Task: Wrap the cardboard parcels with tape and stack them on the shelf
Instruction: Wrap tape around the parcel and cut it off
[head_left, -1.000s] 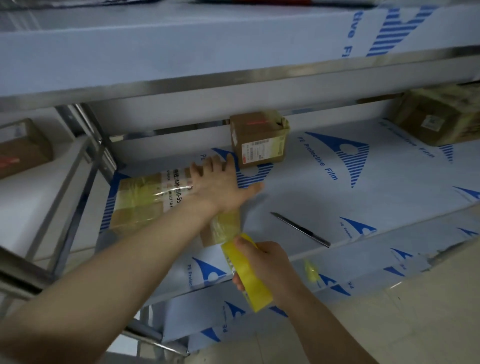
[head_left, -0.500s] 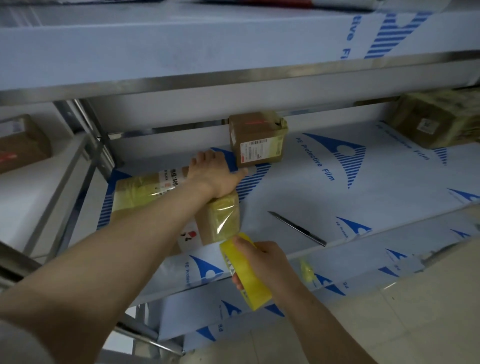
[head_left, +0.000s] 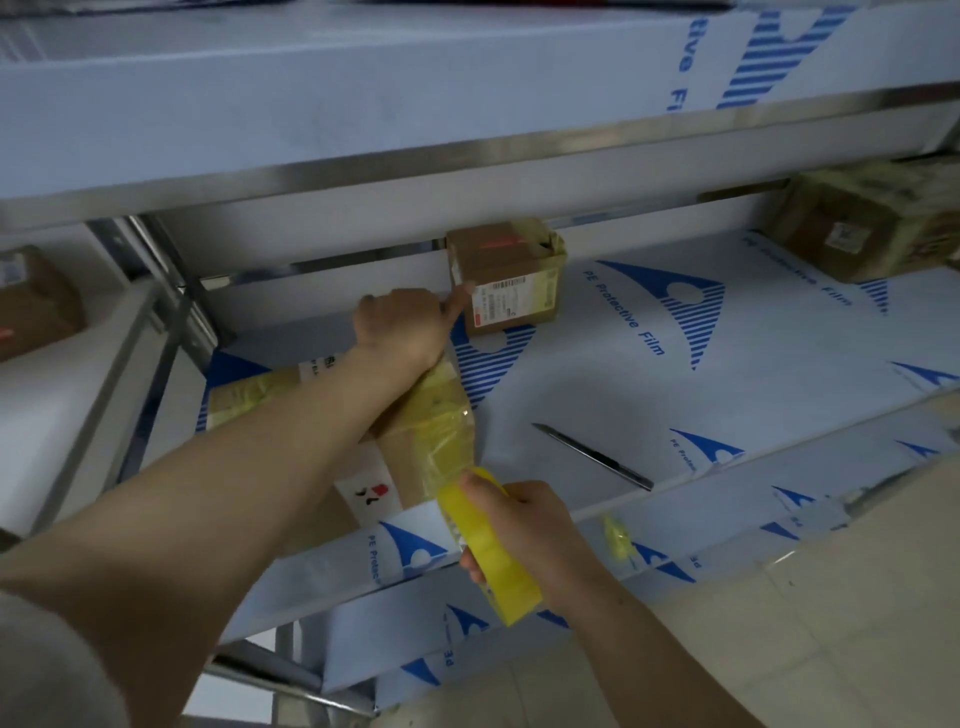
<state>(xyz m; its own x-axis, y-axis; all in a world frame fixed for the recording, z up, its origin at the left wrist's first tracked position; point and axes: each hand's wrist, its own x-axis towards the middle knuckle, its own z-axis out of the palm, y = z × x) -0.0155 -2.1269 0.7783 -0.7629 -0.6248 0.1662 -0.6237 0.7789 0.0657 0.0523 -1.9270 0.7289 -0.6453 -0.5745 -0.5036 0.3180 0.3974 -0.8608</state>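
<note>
A flat cardboard parcel (head_left: 410, 457) with yellow tape bands lies on the middle shelf (head_left: 649, 395), its near end tipped up toward me. My left hand (head_left: 402, 327) grips the parcel's far edge, fingers curled over it and thumb pointing right. My right hand (head_left: 524, 530) grips a yellow tape roll (head_left: 488, 556) at the shelf's front edge. A strip of tape runs from the roll up onto the parcel's right end. A small taped box (head_left: 506, 280) stands just behind my left hand.
A utility knife (head_left: 592, 457) lies on the shelf right of the parcel. Another taped parcel (head_left: 872, 223) sits at the back right, and a brown box (head_left: 31, 306) on the neighbouring rack at left. The upper shelf (head_left: 415, 93) overhangs closely. A yellow tape scrap (head_left: 615, 535) hangs below.
My left hand slid from flat on top of the parcel to its far edge and curled over it. The parcel's near end has tipped up, showing more taped side. The roll stayed put.
</note>
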